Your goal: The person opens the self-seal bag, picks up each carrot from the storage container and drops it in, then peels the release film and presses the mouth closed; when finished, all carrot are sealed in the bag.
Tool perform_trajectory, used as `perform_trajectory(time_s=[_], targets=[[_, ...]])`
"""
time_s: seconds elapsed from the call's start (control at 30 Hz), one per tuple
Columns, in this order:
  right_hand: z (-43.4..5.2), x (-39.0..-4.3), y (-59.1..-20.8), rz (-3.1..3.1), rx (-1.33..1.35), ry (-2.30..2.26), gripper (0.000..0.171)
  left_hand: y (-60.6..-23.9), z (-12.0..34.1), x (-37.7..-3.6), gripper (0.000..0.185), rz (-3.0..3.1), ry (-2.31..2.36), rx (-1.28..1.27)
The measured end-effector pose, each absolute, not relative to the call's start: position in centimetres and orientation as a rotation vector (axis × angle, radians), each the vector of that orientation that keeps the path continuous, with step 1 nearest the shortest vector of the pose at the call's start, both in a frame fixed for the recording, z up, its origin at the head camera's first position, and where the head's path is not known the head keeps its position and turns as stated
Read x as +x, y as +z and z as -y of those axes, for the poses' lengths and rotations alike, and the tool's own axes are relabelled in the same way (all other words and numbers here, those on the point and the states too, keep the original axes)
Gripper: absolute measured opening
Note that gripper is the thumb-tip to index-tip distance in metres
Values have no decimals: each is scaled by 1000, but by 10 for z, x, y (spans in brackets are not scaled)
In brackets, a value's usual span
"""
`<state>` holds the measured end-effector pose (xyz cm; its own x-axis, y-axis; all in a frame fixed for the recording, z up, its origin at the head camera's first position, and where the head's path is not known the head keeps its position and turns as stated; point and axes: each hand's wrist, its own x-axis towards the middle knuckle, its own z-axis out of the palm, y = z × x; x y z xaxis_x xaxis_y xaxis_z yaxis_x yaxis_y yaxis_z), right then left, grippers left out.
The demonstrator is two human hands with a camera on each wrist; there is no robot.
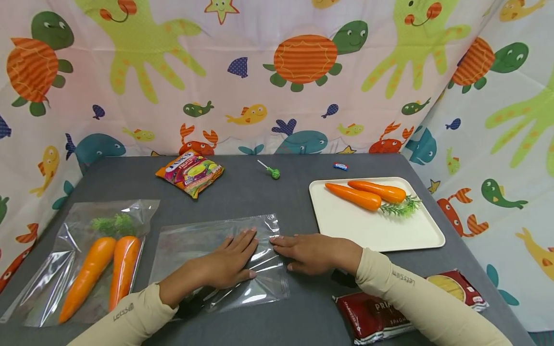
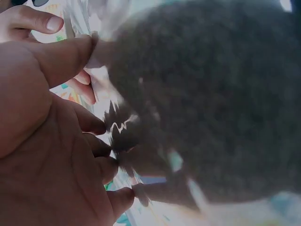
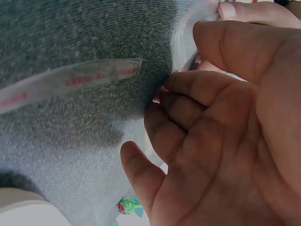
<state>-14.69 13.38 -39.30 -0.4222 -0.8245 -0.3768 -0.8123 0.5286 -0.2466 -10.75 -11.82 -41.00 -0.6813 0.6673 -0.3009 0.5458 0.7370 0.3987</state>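
An empty clear plastic bag [image 1: 207, 240] lies flat on the grey table [image 1: 259, 197] in front of me. My left hand [image 1: 235, 257] rests palm down on its right half with the fingers straight. My right hand [image 1: 303, 252] lies flat beside it, and its fingertips touch the bag's right edge. In the left wrist view my left hand [image 2: 51, 146] is seen from below against the crinkled film [image 2: 117, 125]. The right wrist view shows my right hand [image 3: 221, 136] beside the bag's printed seal strip [image 3: 70, 81].
At the left lies a second clear bag [image 1: 65, 259] with two orange carrots [image 1: 104, 271] inside. A white tray [image 1: 389, 230] at the right holds two more carrots [image 1: 368, 194]. A snack packet [image 1: 190, 173], a green lollipop [image 1: 272, 171] and a small sweet [image 1: 340, 166] lie at the back. A red spaghetti pack [image 1: 381, 315] lies by my right forearm.
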Motion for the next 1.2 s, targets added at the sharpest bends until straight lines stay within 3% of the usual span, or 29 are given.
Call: perform_trajectory(time_s=[0.73,0.9,1.1,1.2], targets=[[-135,-142,-389,-2396,-1378,70,60,-412,120,-109,51,-2666,518,1090],[-135,-142,-390,-2413,-1382,86,58,-414,116,-111,38,-2789,546,1124],[-129,-142,-388,-2443,-1394,135,55,-415,113,-115,7,-2888,715,1160],[-128,-142,-387,-2445,-1364,137,55,-414,114,-114,6,-2883,774,1183]])
